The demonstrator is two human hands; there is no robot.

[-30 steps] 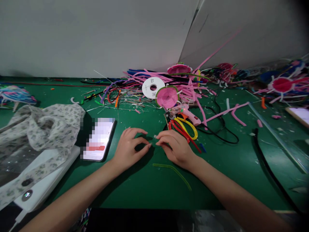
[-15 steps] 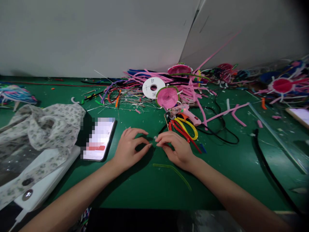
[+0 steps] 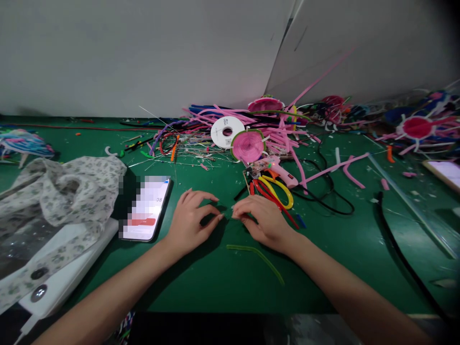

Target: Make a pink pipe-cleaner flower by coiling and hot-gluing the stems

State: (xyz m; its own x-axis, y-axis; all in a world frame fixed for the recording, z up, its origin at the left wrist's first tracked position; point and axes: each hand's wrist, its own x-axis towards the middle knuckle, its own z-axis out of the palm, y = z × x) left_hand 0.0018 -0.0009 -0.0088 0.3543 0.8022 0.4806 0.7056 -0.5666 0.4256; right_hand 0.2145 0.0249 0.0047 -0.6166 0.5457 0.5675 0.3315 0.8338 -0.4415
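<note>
Gap between left hand [image 3: 192, 219], right hand [image 3: 263, 219]; green strip [image 3: 250, 248] toward table edge [image 3: 223, 310]

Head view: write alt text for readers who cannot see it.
A bare left hand and right hand curl toward each other, apart, at a green table. A bent green strip lies nearer the camera, a lit phone to the left, and a pink glue gun and white disc beyond.

A craft workbench: green tabletop [image 3: 201, 282] bearing a pink glue gun [image 3: 280, 170], yellow-handled scissors [image 3: 283, 191], a white spool [image 3: 227, 132] and, along the back, heaped pink strips [image 3: 201, 115] with scattered offcuts.
</note>
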